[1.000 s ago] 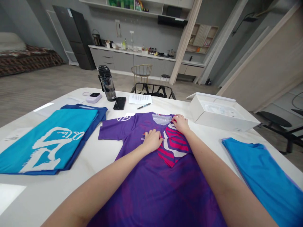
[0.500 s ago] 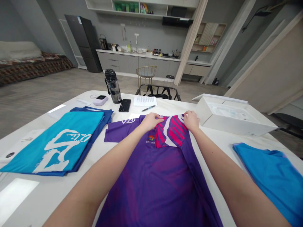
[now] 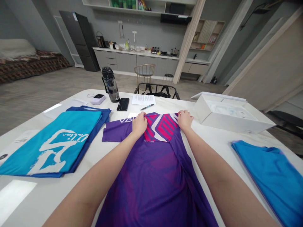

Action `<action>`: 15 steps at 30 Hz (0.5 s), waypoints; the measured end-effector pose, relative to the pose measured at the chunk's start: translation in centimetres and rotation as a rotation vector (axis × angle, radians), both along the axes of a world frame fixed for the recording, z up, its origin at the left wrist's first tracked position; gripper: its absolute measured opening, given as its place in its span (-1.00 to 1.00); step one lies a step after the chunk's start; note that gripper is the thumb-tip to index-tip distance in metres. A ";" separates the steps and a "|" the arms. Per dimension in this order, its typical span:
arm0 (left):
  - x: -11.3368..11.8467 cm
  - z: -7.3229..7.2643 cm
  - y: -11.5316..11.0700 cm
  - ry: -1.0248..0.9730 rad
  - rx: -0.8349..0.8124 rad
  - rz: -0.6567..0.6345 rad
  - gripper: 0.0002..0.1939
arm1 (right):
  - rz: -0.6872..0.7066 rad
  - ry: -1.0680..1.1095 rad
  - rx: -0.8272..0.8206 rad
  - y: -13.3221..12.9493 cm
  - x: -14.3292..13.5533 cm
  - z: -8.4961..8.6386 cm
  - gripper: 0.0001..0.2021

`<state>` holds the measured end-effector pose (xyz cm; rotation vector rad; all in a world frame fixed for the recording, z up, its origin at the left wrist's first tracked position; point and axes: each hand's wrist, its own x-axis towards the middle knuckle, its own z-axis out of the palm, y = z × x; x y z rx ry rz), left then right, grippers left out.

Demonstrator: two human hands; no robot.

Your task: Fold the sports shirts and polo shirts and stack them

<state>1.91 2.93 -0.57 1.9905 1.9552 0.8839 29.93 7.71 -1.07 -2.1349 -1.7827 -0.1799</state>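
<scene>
A purple shirt [image 3: 153, 176] lies spread on the white table [image 3: 213, 151], its lower end running out at the bottom of the view. Near its top edge a pink and white patterned part [image 3: 161, 127] is folded over the chest. My left hand [image 3: 139, 123] pinches the cloth at the left end of that part, beside a purple sleeve [image 3: 117, 130] lying out to the left. At the right end, my right hand [image 3: 185, 119] has its fingers closed on the shirt's edge.
On the left lie folded blue shirts [image 3: 59, 142]; on the right, another blue shirt [image 3: 272, 176]. Behind are a bottle [image 3: 111, 85], phone [image 3: 123, 104], lilac device [image 3: 98, 99], paper [image 3: 143, 100], pen [image 3: 147, 107] and an open white box [image 3: 232, 116].
My left hand has moved left along the shirt's top, and the patterned part has shifted left and now covers the small chest logo. My right hand still holds the edge, slightly further left.
</scene>
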 end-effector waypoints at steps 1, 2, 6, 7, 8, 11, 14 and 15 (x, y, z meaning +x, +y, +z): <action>0.0 0.1 -0.1 0.028 -0.009 0.029 -0.69 | 0.013 0.016 -0.018 0.0 -0.1 0.0 -0.64; 0.1 0.2 -0.2 0.064 -0.008 0.052 -0.67 | 0.027 0.035 -0.034 -0.1 -0.3 -0.1 -0.64; 1.0 -0.2 -2.0 0.221 0.096 -0.109 -0.56 | 0.097 0.074 -0.015 -1.1 -1.0 -0.4 -0.61; 1.4 -0.4 -2.7 0.246 0.112 -0.207 -0.57 | 0.132 0.072 -0.008 -1.6 -1.2 -0.4 -0.60; 1.9 -0.7 -3.4 0.262 0.111 -0.296 -0.58 | 0.174 0.067 -0.009 -2.1 -1.4 -0.5 -0.59; 3.5 -2.0 -5.5 0.277 0.003 -0.420 -0.47 | 0.301 0.061 -0.084 -4.2 -1.9 -0.7 -0.53; 4.4 -3.2 -6.8 0.275 -0.107 -0.417 -0.33 | 0.361 0.067 -0.214 -6.8 -2.0 -1.1 -0.46; 4.5 -3.6 -7.0 0.276 -0.118 -0.414 -0.31 | 0.372 0.062 -0.252 -7.7 -2.0 -1.3 -0.44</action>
